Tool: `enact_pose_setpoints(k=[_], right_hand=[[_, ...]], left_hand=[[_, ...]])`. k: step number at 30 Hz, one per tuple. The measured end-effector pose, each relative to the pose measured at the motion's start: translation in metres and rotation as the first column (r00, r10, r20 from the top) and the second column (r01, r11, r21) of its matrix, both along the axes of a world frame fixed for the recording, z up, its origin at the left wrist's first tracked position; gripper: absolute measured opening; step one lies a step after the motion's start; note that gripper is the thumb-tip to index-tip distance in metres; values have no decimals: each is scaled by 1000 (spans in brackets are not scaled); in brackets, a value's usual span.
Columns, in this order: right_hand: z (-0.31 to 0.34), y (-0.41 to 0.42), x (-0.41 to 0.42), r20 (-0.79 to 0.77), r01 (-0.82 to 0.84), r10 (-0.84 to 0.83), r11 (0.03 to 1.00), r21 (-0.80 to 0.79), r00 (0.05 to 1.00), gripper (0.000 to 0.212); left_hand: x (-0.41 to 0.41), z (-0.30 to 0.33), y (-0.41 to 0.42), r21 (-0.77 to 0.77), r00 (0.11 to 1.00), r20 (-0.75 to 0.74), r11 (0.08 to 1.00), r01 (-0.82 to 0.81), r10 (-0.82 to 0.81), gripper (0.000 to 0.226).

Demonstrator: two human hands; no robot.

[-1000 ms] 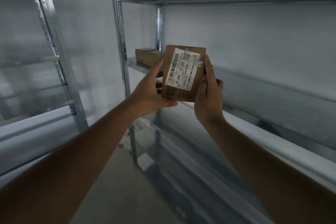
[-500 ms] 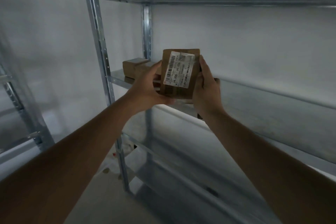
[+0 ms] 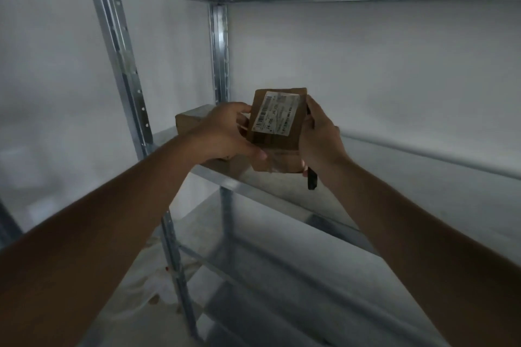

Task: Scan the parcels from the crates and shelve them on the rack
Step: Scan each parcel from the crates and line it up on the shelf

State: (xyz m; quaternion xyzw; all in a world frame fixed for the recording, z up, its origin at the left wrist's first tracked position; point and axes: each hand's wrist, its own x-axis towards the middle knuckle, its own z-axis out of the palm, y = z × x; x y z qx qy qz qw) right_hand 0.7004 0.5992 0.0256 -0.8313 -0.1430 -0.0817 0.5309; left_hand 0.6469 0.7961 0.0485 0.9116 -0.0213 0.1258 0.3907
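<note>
Rack (image 3: 282, 200): a galvanised metal shelving unit against a pale wall, with one shelf at chest height and another above.
Second box (image 3: 191, 121): brown cardboard, resting at the left end of the middle shelf, partly hidden behind the left hand.
Parcel (image 3: 277, 121): a brown cardboard box held upright over the middle shelf, its white barcode label facing the camera.
Left hand (image 3: 225, 132): fingers and thumb curled round the parcel's left edge.
Right hand (image 3: 318, 138): gripping the parcel's right edge, with a dark slim object (image 3: 311, 180) poking out below the palm.
</note>
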Motion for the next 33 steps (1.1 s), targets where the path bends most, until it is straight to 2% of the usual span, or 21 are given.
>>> enact_pose_setpoints(k=[4, 6, 9, 13, 20, 24, 28, 33], right_hand=[[5, 22, 24, -38, 44, -47, 995, -86, 998, 53], [4, 33, 33, -49, 78, -83, 992, -96, 995, 52], [3, 49, 40, -72, 128, -136, 986, -103, 988, 52], [2, 63, 43, -106, 215, -227, 970, -111, 968, 47], [10, 75, 47, -296, 298, -327, 944, -139, 897, 37], [5, 80, 42, -288, 328, -383, 918, -222, 878, 46], [1, 87, 46, -291, 361, -415, 906, -224, 862, 56], [1, 91, 48, -299, 348, -425, 895, -279, 854, 50]], left_hand=[[28, 3, 28, 27, 998, -13, 998, 59, -59, 95], [41, 3, 42, 17, 993, -27, 994, 112, -112, 93], [58, 3, 60, 20, 979, -50, 980, 200, -199, 77], [79, 8, 78, 80, 957, -83, 956, 283, -277, 63], [112, 8, 97, 167, 914, -90, 899, 405, -395, 80], [120, 4, 101, 174, 888, -126, 872, 458, -442, 78], [121, 2, 101, 214, 879, -155, 853, 476, -451, 72], [128, -4, 105, 235, 888, -166, 857, 459, -430, 76]])
